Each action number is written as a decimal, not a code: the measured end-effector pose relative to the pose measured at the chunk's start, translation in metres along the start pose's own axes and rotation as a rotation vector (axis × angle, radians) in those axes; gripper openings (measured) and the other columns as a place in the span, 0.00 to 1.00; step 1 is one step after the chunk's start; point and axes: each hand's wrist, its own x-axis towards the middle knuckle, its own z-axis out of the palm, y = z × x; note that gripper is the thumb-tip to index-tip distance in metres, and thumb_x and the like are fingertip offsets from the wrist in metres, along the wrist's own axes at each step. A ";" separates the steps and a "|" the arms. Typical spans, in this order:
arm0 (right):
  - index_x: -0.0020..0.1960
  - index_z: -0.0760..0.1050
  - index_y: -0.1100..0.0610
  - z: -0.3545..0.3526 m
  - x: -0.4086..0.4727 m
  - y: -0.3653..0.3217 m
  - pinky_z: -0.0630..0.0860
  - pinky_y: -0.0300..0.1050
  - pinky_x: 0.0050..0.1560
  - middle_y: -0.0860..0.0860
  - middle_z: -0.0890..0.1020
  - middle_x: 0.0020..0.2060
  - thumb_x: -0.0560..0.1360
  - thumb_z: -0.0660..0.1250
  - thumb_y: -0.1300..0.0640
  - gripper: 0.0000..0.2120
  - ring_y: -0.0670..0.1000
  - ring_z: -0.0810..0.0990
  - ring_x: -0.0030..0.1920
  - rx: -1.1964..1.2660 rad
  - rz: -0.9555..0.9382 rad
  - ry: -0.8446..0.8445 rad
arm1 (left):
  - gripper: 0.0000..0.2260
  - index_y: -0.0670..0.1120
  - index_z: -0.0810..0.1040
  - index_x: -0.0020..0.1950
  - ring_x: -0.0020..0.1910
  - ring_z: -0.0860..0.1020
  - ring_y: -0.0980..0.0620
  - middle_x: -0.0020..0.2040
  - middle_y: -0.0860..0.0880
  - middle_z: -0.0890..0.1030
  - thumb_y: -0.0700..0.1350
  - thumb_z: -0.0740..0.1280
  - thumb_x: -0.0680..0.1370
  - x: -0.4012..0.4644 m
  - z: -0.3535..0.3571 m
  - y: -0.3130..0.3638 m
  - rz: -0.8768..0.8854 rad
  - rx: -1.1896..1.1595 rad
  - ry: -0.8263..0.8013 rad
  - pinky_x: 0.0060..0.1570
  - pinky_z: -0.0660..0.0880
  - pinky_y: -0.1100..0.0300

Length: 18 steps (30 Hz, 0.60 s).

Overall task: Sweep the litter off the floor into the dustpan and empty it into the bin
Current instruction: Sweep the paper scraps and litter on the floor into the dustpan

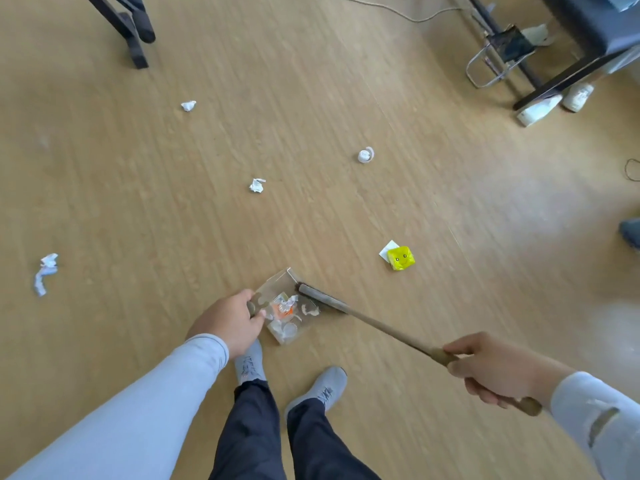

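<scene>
- right hand (491,372), nearest the camera, fingers wrapped round the broom (381,329) handle; the handle's long axis runs from that hand up-left to the broom head, which sits at the dustpan's open side.
- left hand (230,322) fingers closed on the dustpan (287,306) handle; the clear pan sits on the floor (311,133) just ahead of the two grey shoes, already holding a few scraps, one orange.
- yellow packet (400,258) with a white slip under it lies beyond and right of the dustpan, nearest the broom head; likely next, and the right hand is the nearer.
- paper wads, three: one left of the dustpan (45,271), one beyond it (257,185), one farthest (188,106).
- one white cap-like piece (365,155) beyond-right.
</scene>
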 end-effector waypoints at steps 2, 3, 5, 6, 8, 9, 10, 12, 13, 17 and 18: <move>0.66 0.73 0.49 -0.005 -0.010 0.002 0.68 0.41 0.24 0.53 0.79 0.28 0.79 0.65 0.58 0.16 0.51 0.71 0.24 0.018 0.007 0.008 | 0.24 0.51 0.68 0.76 0.60 0.79 0.46 0.67 0.52 0.79 0.55 0.62 0.81 0.003 -0.002 0.001 0.000 -0.008 -0.006 0.58 0.78 0.50; 0.66 0.73 0.47 -0.001 -0.011 0.000 0.69 0.41 0.25 0.52 0.80 0.28 0.79 0.65 0.57 0.16 0.51 0.72 0.24 0.028 0.013 0.030 | 0.24 0.51 0.67 0.76 0.61 0.79 0.46 0.68 0.52 0.78 0.55 0.63 0.81 0.004 -0.003 0.001 0.000 -0.013 -0.009 0.59 0.78 0.50; 0.65 0.73 0.46 0.011 -0.002 -0.008 0.70 0.40 0.25 0.52 0.80 0.29 0.79 0.65 0.57 0.16 0.49 0.73 0.23 0.050 0.017 0.093 | 0.25 0.51 0.66 0.77 0.63 0.79 0.45 0.69 0.51 0.78 0.55 0.63 0.81 0.008 -0.005 0.003 0.003 -0.022 -0.008 0.61 0.77 0.49; 0.65 0.74 0.46 0.019 0.007 -0.012 0.70 0.40 0.25 0.52 0.79 0.29 0.79 0.65 0.57 0.15 0.50 0.73 0.23 0.056 0.017 0.123 | 0.25 0.51 0.66 0.77 0.62 0.79 0.45 0.69 0.51 0.78 0.55 0.63 0.81 0.010 -0.006 0.004 0.004 -0.025 -0.004 0.61 0.77 0.49; 0.65 0.75 0.47 0.036 0.025 -0.023 0.73 0.43 0.29 0.52 0.79 0.29 0.77 0.65 0.56 0.17 0.52 0.75 0.25 0.063 0.023 0.163 | 0.25 0.51 0.67 0.77 0.61 0.79 0.45 0.68 0.51 0.78 0.54 0.63 0.81 0.013 -0.009 0.003 0.005 -0.029 0.003 0.60 0.78 0.48; 0.66 0.75 0.47 0.045 0.032 -0.029 0.74 0.45 0.30 0.52 0.79 0.28 0.77 0.64 0.56 0.18 0.53 0.75 0.26 0.070 0.018 0.162 | 0.24 0.51 0.67 0.77 0.60 0.79 0.45 0.68 0.51 0.79 0.54 0.63 0.81 0.014 -0.011 0.003 0.004 -0.032 0.003 0.60 0.78 0.48; 0.67 0.75 0.48 0.054 0.037 -0.035 0.74 0.45 0.31 0.52 0.79 0.27 0.77 0.64 0.57 0.19 0.53 0.75 0.26 0.088 0.009 0.148 | 0.24 0.51 0.67 0.76 0.59 0.80 0.45 0.67 0.52 0.79 0.54 0.63 0.81 0.016 -0.012 0.003 0.004 -0.035 0.003 0.59 0.78 0.48; 0.66 0.74 0.50 0.067 0.036 -0.046 0.72 0.42 0.27 0.53 0.78 0.28 0.78 0.63 0.59 0.17 0.53 0.74 0.25 0.142 -0.003 0.109 | 0.23 0.51 0.68 0.76 0.59 0.80 0.45 0.67 0.52 0.79 0.54 0.63 0.81 0.018 -0.015 0.003 0.006 -0.036 0.001 0.58 0.78 0.47; 0.65 0.73 0.49 0.068 0.031 -0.052 0.70 0.40 0.25 0.53 0.78 0.30 0.78 0.62 0.60 0.17 0.52 0.73 0.25 0.183 0.004 0.079 | 0.23 0.51 0.68 0.76 0.59 0.80 0.45 0.67 0.51 0.79 0.54 0.63 0.81 0.018 -0.016 0.004 0.008 -0.036 -0.002 0.58 0.79 0.47; 0.65 0.75 0.53 0.053 0.008 -0.053 0.68 0.41 0.26 0.55 0.78 0.30 0.76 0.65 0.59 0.17 0.51 0.71 0.25 0.388 0.070 -0.029 | 0.22 0.51 0.70 0.74 0.57 0.80 0.45 0.64 0.50 0.80 0.53 0.64 0.80 0.012 -0.017 0.004 0.028 -0.048 -0.026 0.57 0.79 0.48; 0.64 0.76 0.54 0.048 0.000 -0.049 0.67 0.40 0.26 0.56 0.77 0.31 0.76 0.65 0.60 0.17 0.51 0.70 0.25 0.445 0.084 -0.042 | 0.22 0.51 0.69 0.75 0.57 0.80 0.45 0.64 0.50 0.80 0.53 0.63 0.81 0.009 -0.017 0.003 0.033 -0.046 -0.040 0.57 0.79 0.49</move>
